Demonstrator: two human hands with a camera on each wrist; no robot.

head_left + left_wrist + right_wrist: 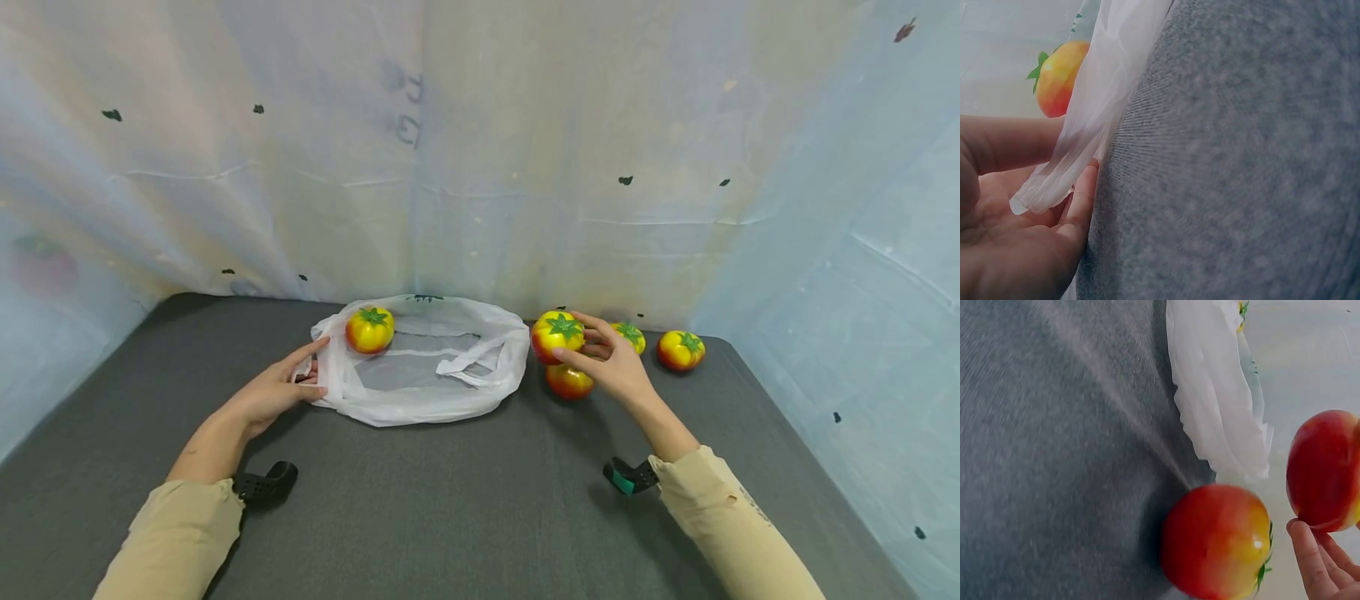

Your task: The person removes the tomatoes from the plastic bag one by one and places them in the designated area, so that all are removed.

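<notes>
A white plastic bag (420,412) lies on the dark surface with its mouth spread wide. Inside it, at the left end, sits a yellow-red tomato (370,330) with a green leafy top. My left hand (270,396) holds the bag's left edge between thumb and fingers; the left wrist view shows the bunched plastic (1054,181) there. Just off the bag's right end, my right hand (617,367) grips another tomato (555,338) by its side, raised off the surface. Below that one a further tomato (1213,540) rests on the surface.
Behind the right hand is a partly hidden tomato (632,335), and another tomato (681,351) lies farther right. Pale plastic sheeting (480,167) hangs along the back and sides of the dark table (450,508). Each wrist wears a black band (262,485).
</notes>
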